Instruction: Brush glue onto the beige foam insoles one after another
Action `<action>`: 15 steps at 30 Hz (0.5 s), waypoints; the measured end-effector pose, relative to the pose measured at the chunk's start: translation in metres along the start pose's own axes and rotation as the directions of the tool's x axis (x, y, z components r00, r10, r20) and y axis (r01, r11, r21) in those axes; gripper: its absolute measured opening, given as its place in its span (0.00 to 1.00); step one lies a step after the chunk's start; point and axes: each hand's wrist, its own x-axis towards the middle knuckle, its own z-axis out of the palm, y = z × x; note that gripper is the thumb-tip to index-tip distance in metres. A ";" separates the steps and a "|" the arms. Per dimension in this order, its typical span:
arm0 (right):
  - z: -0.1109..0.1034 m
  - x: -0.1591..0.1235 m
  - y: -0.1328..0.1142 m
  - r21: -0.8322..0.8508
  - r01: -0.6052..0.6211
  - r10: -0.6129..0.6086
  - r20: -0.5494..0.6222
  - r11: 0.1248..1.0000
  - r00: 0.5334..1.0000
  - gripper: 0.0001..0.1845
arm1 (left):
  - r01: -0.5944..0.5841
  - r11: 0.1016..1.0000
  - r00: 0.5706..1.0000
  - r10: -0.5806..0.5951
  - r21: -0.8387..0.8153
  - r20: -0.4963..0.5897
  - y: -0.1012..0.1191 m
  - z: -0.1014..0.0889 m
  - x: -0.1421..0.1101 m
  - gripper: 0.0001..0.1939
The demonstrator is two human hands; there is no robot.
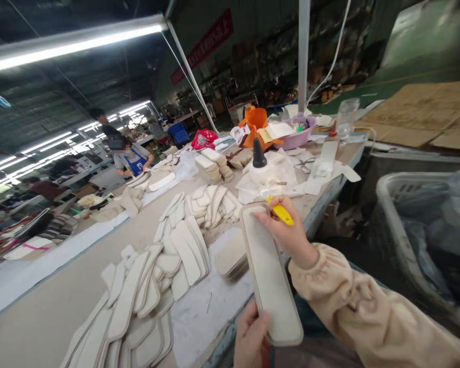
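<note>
A long, pale panel with rounded corners and a beige rim is held up at a slant over the table's front edge. My left hand grips its lower end, thumb on the face and fingers behind. My right hand is closed around a small tool with a yellow handle; the working end is hard to make out. Its thumb or fingertip touches the panel's face near the top. Left of the panel lies a short stack of similar pieces. Behind it a black cone-shaped nozzle tops a whitish container.
Many loose pale pieces cover the table on the left, with bundled stacks farther back. Scissors, a purple basin and a clear jar stand behind. A plastic crate is at right; a co-worker works across.
</note>
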 end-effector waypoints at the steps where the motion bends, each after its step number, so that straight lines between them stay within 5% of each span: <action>1: 0.000 0.001 0.000 -0.013 0.001 -0.001 -0.005 1.000 1.000 0.18 | 0.006 0.999 0.999 -0.005 -0.041 0.033 -0.003 0.000 0.001 0.27; 5: 0.001 0.002 0.000 -0.047 0.028 -0.029 -0.014 0.999 0.999 0.18 | -0.023 1.000 0.991 0.024 -0.008 0.131 -0.010 0.000 0.005 0.30; 15: -0.004 0.005 0.005 -0.157 0.034 -0.040 -0.033 0.987 0.999 0.18 | 0.061 0.986 0.997 -0.067 0.158 0.036 -0.006 0.004 0.004 0.25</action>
